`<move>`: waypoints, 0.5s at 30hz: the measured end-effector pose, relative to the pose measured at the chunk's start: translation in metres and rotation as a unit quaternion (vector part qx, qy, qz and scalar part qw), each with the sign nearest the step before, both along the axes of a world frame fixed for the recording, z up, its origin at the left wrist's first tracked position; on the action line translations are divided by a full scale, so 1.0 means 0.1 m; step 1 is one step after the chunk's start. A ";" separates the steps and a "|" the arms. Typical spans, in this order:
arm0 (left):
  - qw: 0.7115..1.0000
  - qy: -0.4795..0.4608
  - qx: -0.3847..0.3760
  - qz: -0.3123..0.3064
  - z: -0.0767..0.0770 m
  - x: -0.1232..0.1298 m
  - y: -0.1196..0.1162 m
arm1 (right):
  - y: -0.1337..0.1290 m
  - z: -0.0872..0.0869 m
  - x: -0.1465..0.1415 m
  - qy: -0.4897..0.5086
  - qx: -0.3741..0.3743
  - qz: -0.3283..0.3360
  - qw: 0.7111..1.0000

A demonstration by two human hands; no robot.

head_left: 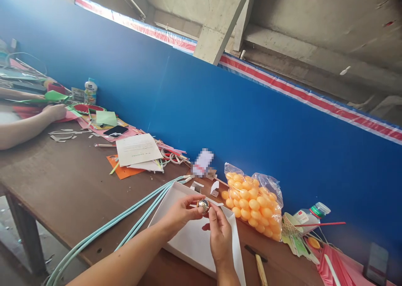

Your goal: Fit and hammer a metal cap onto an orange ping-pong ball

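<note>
The left hand (pixel 185 210) holds a shiny metallic ball (pixel 203 206) between thumb and fingers, above the white tray (pixel 188 242); the right hand (pixel 220 231) has its fingertips drawn narrow at the ball's right side, though whether they grip it or only touch it I cannot tell. For good control, the left pinch should sit across the ball's middle, firm but light, since so smooth a surface would likely slip under an uneven squeeze; the right fingers are best used to steady or turn it in small movements. Keeping both hands over the tray seems wise, as its raised walls would probably catch a dropped ball. Beyond the tray to the right, a clear plastic bag (pixel 270 185) is full of orange balls (pixel 253 204). Farther right of the tray stands a patterned cup (pixel 289 223), contents unclear, beside a tilted clear bottle (pixel 307 218) on the tabletop (pixel 281 263).
</note>
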State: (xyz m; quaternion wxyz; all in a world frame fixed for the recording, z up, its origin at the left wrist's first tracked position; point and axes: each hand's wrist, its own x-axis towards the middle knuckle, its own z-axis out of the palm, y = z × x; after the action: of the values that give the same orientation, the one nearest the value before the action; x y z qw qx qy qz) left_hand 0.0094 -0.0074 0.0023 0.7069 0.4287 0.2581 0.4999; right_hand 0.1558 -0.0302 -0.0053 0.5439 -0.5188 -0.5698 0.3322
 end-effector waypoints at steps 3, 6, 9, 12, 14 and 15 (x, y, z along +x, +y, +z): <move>0.999 -0.004 0.028 0.015 0.02 0.01 0.00 | -0.05 0.06 -0.02 0.006 -0.026 0.011 1.000; 0.998 0.000 0.055 0.030 0.03 0.02 0.00 | -0.08 0.10 -0.05 0.022 -0.025 0.020 0.999; 0.991 0.047 0.109 0.056 0.03 0.04 -0.02 | -0.10 0.12 -0.06 0.055 -0.018 0.027 0.998; 0.978 0.083 0.169 0.089 0.05 0.06 -0.07 | -0.12 0.12 -0.05 0.085 -0.026 0.031 0.996; 0.971 0.091 0.193 0.104 0.06 0.06 -0.09 | -0.12 0.11 -0.04 0.097 -0.036 0.041 0.994; 0.969 0.095 0.201 0.108 0.07 0.06 -0.10 | -0.12 0.11 -0.03 0.103 -0.040 0.047 0.993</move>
State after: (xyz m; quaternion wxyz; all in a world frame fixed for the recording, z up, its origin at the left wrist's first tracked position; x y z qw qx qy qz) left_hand 0.0151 -0.0177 0.0096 0.5201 0.5769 0.2628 0.5724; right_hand 0.1530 -0.0419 0.0056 0.5625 -0.4753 -0.5208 0.4318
